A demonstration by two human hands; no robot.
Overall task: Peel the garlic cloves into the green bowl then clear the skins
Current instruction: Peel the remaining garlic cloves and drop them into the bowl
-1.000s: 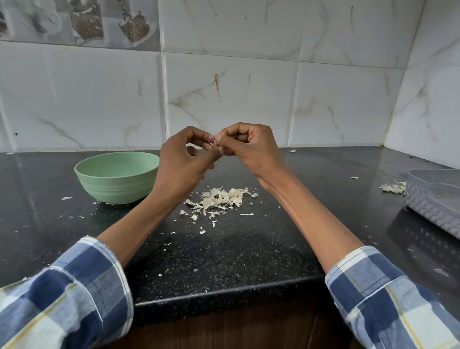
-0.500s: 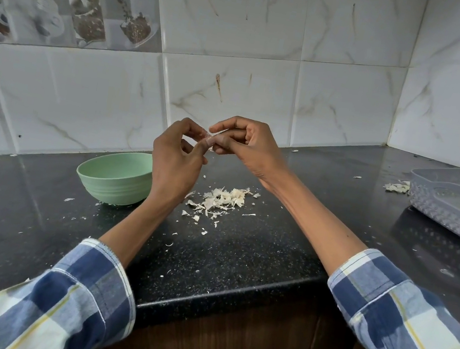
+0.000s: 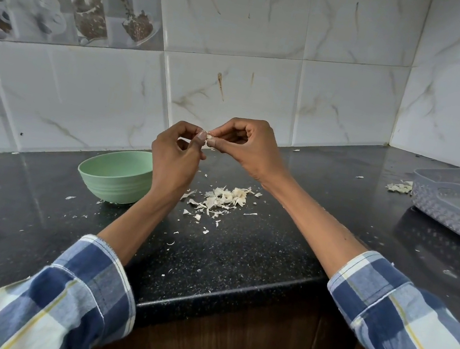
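both hands up over the tabletop (image 3: 254,255), left hand (image 3: 174,158) and right hand (image 3: 245,149) fingers pinched on one garlic clove (image 3: 208,139), too hidden to tell its long axis, green bowl (image 3: 114,175) left, skins (image 3: 223,197) piled below

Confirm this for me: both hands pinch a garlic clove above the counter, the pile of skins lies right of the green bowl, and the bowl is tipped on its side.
Not quite: the head view shows the green bowl standing upright, not tipped. The rest holds: the left hand and right hand pinch the garlic clove above the counter, and the pile of skins lies right of the bowl.
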